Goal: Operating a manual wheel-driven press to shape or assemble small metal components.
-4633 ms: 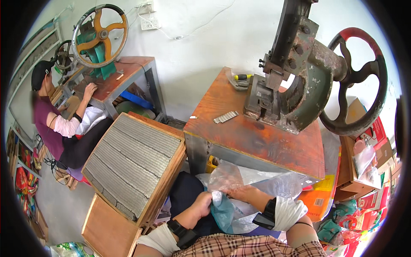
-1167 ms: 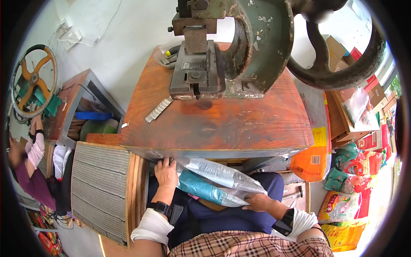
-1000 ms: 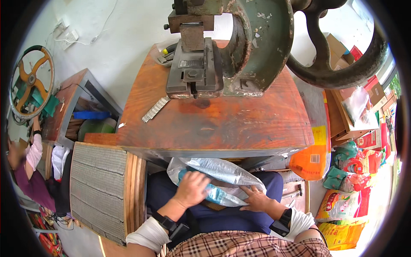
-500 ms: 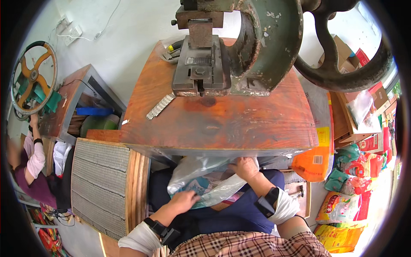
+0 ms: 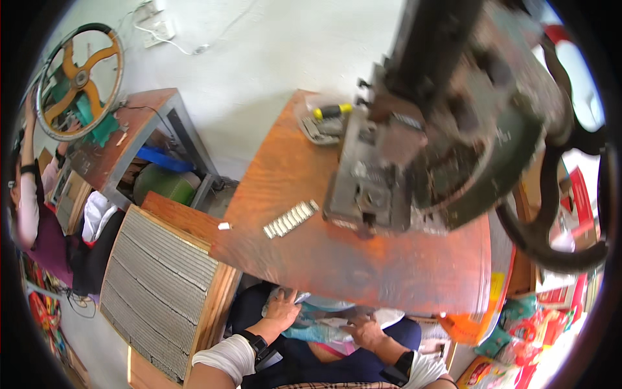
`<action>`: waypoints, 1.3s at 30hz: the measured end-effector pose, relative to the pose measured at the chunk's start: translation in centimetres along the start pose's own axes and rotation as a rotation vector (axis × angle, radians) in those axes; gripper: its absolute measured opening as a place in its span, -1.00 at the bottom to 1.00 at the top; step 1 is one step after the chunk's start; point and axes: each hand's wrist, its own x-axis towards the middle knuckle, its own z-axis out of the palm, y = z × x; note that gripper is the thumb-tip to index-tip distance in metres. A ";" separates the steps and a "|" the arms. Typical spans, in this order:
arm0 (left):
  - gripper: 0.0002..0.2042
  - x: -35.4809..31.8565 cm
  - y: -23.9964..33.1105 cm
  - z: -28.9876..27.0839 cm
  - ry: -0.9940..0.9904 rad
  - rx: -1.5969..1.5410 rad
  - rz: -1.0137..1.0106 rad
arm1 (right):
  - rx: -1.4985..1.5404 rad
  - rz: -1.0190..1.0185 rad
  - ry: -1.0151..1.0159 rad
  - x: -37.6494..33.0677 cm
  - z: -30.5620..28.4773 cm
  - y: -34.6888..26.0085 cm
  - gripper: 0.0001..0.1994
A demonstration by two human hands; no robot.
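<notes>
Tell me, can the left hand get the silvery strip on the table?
Probably yes: nothing covers the silvery strip, but the left hand looks low and must rise above the table.

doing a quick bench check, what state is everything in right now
plastic bag, crumpled, mouth unclear
left hand, at the bag's left side, grip unclear
right hand, at the bag's right side, blurred, grip unclear
near press, standing on the table, blurred, ram contact unclear
metal strip, lying on the table
wooden tray, filled with metal rows
</notes>
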 end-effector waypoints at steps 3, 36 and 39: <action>-0.67 2.2 -1.8 -1.5 0.106 -0.308 -0.238 | -0.044 -0.162 -0.307 -0.9 -3.4 -0.3 -0.66; -0.51 -31.6 -10.4 -9.5 1.071 0.036 -0.964 | 0.517 -0.188 0.268 0.8 -10.9 -2.7 -0.65; -0.44 -35.4 -8.0 -9.6 1.148 -0.346 -1.130 | 0.507 -0.228 0.116 3.5 -12.9 -4.4 -0.66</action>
